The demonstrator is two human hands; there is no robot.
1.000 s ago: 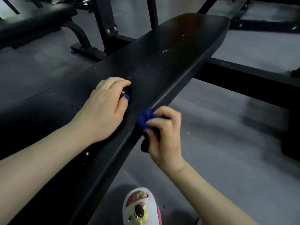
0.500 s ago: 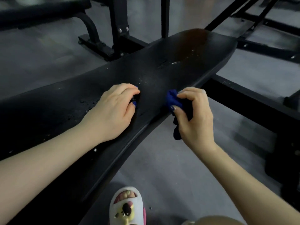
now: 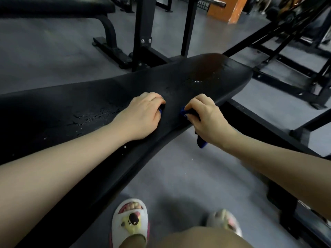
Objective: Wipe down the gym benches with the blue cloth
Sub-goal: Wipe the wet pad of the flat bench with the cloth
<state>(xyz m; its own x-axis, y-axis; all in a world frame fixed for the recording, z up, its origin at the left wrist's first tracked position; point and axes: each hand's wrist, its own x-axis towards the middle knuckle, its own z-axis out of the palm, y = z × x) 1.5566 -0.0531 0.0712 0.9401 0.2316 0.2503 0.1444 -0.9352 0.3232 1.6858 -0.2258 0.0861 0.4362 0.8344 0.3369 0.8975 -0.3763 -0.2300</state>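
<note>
A long black padded bench (image 3: 89,104) runs from lower left to upper right, with water droplets on its top. My left hand (image 3: 141,115) rests knuckles-up on the pad with its fingers curled under. A dark spot shows at its fingertips, and I cannot make out if it holds anything. My right hand (image 3: 207,119) grips the bunched blue cloth (image 3: 202,143) at the pad's near edge. A bit of cloth shows at the fingertips and a tail hangs below the wrist. The two hands are a short gap apart.
A second black bench (image 3: 53,6) stands at the upper left. Black rack posts (image 3: 143,33) rise behind the bench, and a black steel frame (image 3: 286,68) crosses the grey floor on the right. An orange box (image 3: 227,8) is far back. My slippered feet (image 3: 129,219) stand below the bench.
My right hand has carried the cloth from below the bench's near edge up and farther along onto the pad. The left hand has stayed on the pad. The view has widened.
</note>
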